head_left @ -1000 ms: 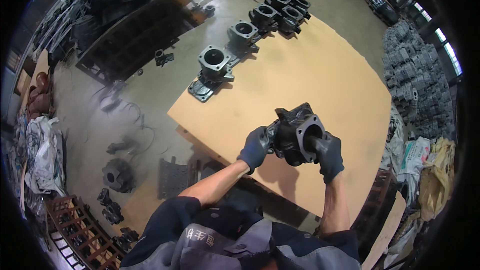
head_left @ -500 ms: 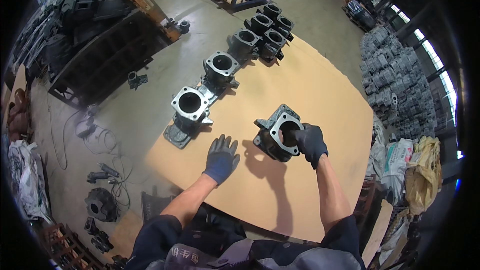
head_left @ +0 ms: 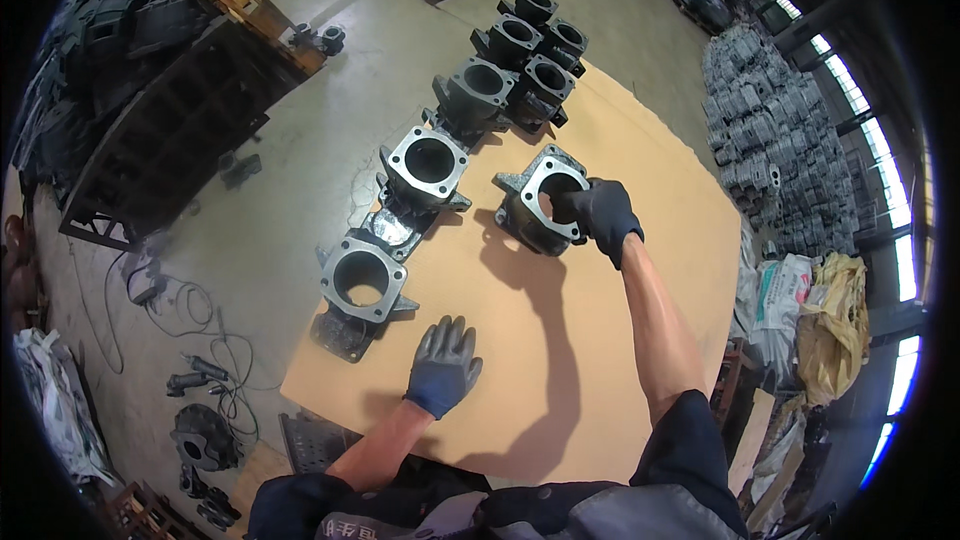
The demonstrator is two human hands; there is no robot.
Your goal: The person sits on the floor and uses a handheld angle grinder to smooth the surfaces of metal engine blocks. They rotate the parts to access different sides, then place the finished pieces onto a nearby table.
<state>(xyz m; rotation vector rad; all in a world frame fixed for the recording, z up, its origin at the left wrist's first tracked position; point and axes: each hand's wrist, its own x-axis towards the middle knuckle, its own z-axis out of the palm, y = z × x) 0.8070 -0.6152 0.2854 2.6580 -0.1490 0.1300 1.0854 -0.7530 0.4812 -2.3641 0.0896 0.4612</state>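
Note:
A dark cast-metal housing [head_left: 522, 208] with a bright machined square flange and a round bore hangs tilted over the tan board. My right hand [head_left: 606, 218], in a dark glove, grips its flange at the right side, with the fingertips hidden in the bore. Gloved in grey and blue, my left hand [head_left: 443, 368] lies flat on the board, fingers stretched out and holding nothing. Nearest to it stands a similar housing [head_left: 361, 285], flange up, at the board's left edge. Behind that is another housing [head_left: 428, 162], part of a row running away from me.
Several more housings [head_left: 484, 85] stand close together at the far end of the board [head_left: 640, 340]. Stacked grey castings [head_left: 765, 130] and sacks [head_left: 838, 325] are at the right. A loaded dark bin [head_left: 150, 140], cables and power tools [head_left: 198, 372] occupy the left floor.
My right hand has carried the housing farther away, toward the row. My left hand remains flat on the board. The whole view has shifted slightly.

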